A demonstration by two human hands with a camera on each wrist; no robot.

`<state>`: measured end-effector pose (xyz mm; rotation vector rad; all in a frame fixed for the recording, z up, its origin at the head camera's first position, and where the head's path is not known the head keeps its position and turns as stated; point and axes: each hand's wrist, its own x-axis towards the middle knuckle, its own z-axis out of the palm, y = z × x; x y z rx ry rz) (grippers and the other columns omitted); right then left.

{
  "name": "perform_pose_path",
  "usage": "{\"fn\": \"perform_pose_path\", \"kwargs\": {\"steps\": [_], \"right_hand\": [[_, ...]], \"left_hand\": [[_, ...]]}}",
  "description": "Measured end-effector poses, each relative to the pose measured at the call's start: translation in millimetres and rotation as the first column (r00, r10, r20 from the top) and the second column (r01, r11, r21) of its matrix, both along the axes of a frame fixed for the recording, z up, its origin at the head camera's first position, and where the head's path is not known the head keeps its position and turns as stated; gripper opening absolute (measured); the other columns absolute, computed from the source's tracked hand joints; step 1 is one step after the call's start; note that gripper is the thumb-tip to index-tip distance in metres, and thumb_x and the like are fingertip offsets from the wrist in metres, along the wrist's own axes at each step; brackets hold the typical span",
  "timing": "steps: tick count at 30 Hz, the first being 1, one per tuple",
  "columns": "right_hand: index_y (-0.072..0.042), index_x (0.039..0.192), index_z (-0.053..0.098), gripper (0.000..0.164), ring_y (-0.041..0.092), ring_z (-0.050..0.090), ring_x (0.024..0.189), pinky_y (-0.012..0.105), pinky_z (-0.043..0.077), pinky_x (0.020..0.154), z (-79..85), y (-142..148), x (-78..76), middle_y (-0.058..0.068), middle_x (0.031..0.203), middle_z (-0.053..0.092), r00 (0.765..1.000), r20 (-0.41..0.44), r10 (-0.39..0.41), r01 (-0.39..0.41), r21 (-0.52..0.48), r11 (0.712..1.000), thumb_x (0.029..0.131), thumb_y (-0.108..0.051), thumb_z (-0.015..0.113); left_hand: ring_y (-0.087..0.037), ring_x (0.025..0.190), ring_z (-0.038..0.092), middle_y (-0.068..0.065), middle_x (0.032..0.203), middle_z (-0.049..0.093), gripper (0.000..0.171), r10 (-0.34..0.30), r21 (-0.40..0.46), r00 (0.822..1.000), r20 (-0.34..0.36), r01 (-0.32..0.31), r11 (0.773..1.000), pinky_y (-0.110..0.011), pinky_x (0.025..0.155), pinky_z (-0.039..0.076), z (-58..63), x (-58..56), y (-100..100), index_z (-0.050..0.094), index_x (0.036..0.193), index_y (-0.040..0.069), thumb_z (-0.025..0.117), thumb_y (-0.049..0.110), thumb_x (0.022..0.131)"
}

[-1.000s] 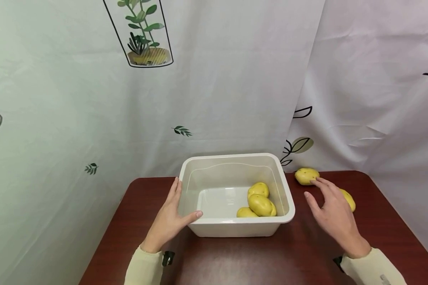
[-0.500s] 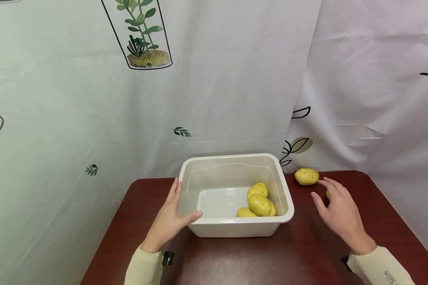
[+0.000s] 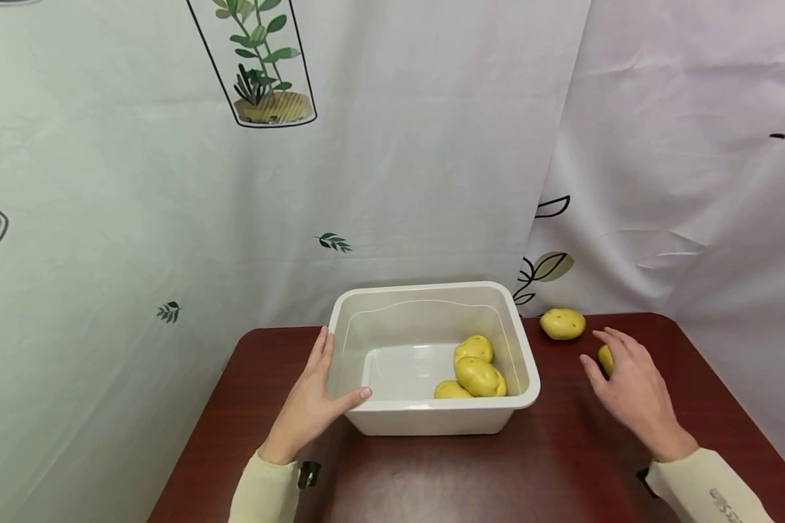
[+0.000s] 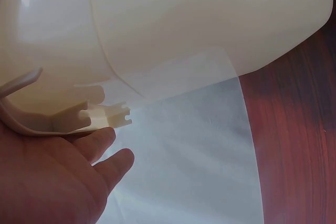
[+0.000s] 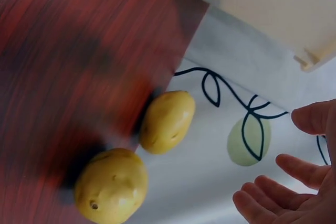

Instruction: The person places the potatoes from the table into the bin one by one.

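Note:
A white plastic tub (image 3: 425,421) stands on the table with several yellow potatoes (image 3: 477,375) heaped in its right part. My left hand (image 3: 307,407) rests at the tub's front left corner, fingers straight along the left side and thumb over the front rim. In the left wrist view its fingertips (image 4: 116,166) lie just beneath the rim. My right hand (image 3: 637,392), fingers loosely bent and holding nothing, hovers right of the tub. Below it a potato (image 3: 605,359) is partly hidden. Another potato (image 3: 562,324) lies at the table's back edge. Both show fully in the right wrist view.
The dark red wooden table (image 3: 425,479) ends at a pale curtain (image 3: 432,181) printed with plants, which hangs close behind the tub. On the right, the curtain (image 3: 746,290) also runs along the table's side.
My right hand has moved right, away from the back potato and over the other loose one, covering more of it. The left hand and tub have stayed still.

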<state>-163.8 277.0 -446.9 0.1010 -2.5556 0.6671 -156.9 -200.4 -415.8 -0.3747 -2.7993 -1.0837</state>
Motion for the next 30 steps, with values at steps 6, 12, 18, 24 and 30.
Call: {"fn": "perform_pose_path", "kwargs": {"steps": [6, 12, 18, 24, 30], "right_hand": [[0.013, 0.127, 0.056, 0.048, 0.055, 0.043, 0.120, 0.068, 0.036, 0.093, -5.2, 7, -3.6, 0.036, 0.133, 0.048, 1.000, 0.018, 0.001, -0.001, 0.005, 1.000, 0.089, -0.012, 0.071], [0.012, 0.128, 0.054, 0.049, 0.056, 0.041, 0.120, 0.068, 0.035, 0.094, -10.4, 13, -7.5, 0.036, 0.133, 0.047, 0.999, 0.032, 0.003, -0.004, 0.010, 1.000, 0.089, -0.011, 0.071], [0.012, 0.129, 0.053, 0.051, 0.056, 0.039, 0.121, 0.068, 0.034, 0.095, -15.5, 19, -9.5, 0.037, 0.134, 0.046, 0.997, 0.073, -0.007, 0.005, 0.018, 1.000, 0.088, -0.012, 0.072], [0.013, 0.130, 0.052, 0.053, 0.058, 0.038, 0.120, 0.069, 0.034, 0.094, -22.2, 27, -10.6, 0.038, 0.134, 0.044, 0.994, 0.107, -0.010, 0.007, 0.028, 1.000, 0.089, -0.014, 0.072], [0.013, 0.132, 0.049, 0.056, 0.060, 0.035, 0.122, 0.071, 0.034, 0.093, -28.4, 35, -13.0, 0.040, 0.137, 0.039, 0.988, 0.152, -0.028, 0.024, 0.029, 0.999, 0.089, -0.016, 0.071]], "left_hand": [[-0.029, 0.149, 0.026, 0.004, 0.168, 0.002, 0.116, 0.003, -0.007, 1.000, -0.002, -0.003, 1.000, -0.056, 0.112, 0.032, 0.4, -0.3, -1, 0.013, 0.161, 0.004, 0.075, 0.062, 0.081], [-0.029, 0.149, 0.026, 0.004, 0.168, 0.001, 0.116, 0.004, -0.001, 1.000, 0.011, -0.004, 1.000, -0.057, 0.112, 0.032, 0.4, -0.3, -1, 0.013, 0.161, 0.005, 0.075, 0.063, 0.081], [-0.029, 0.149, 0.026, 0.005, 0.168, 0.001, 0.116, 0.005, 0.005, 1.000, 0.015, -0.005, 1.000, -0.057, 0.112, 0.032, 0.2, 0.1, -1, 0.013, 0.161, 0.006, 0.075, 0.063, 0.081], [-0.028, 0.149, 0.026, 0.005, 0.168, 0.001, 0.116, 0.003, 0.008, 1.000, 0.013, -0.003, 1.000, -0.056, 0.112, 0.032, -0.4, 0.2, -1, 0.013, 0.161, 0.005, 0.076, 0.060, 0.081], [-0.029, 0.149, 0.027, 0.006, 0.168, 0.001, 0.115, 0.001, 0.009, 1.000, 0.010, -0.001, 1.000, -0.056, 0.112, 0.032, -1.0, -0.1, 0, 0.013, 0.161, 0.005, 0.076, 0.061, 0.081]]}}
